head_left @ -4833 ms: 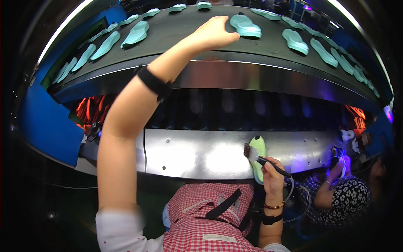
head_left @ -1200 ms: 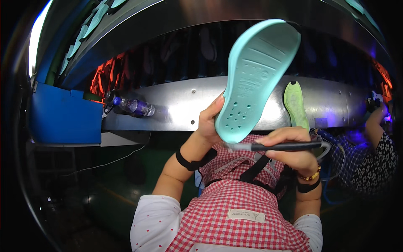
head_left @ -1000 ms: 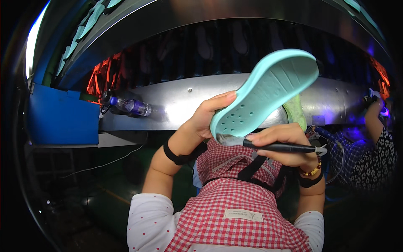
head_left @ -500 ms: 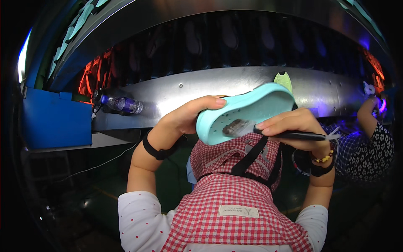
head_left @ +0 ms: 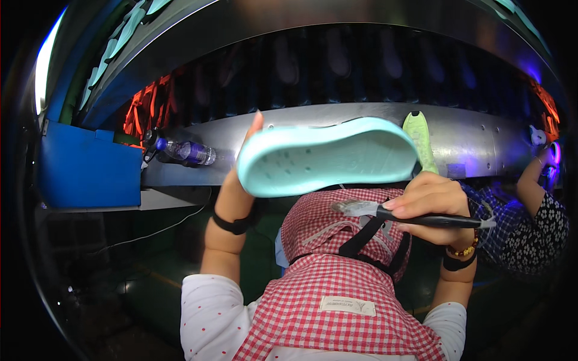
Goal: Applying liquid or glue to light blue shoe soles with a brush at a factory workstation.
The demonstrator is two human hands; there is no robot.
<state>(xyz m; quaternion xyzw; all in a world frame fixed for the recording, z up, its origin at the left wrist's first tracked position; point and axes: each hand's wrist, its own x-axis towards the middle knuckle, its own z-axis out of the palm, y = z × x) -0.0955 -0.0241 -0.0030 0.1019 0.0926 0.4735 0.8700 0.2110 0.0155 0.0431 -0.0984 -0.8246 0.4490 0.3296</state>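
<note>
My left hand [head_left: 251, 133] grips the toe end of a light turquoise clog [head_left: 337, 180] with small holes in its upper. Its thumb sticks up past the rim; the other fingers are hidden behind the clog. The inside of the clog faces me. In my right hand [head_left: 430, 204], a brush [head_left: 442, 221] with a black handle is pinched between thumb and fingers. The pale, wet-looking bristles point left, just below the clog and apart from it. A lime-green shoe-sole-shaped piece [head_left: 420, 141] lies behind the heel end of the clog.
A metal ledge [head_left: 235, 127] runs across in front, with a dark rack of shoe shapes [head_left: 340, 57] beyond it. A plastic bottle [head_left: 189, 152] lies on the ledge at left, near a blue box [head_left: 90, 171]. At right, another person's arm [head_left: 533, 180] reaches toward purple light.
The brush has come out of the clog and now sits below it. The clog has shifted left and levelled out, and my left thumb has lifted off its rim.
</note>
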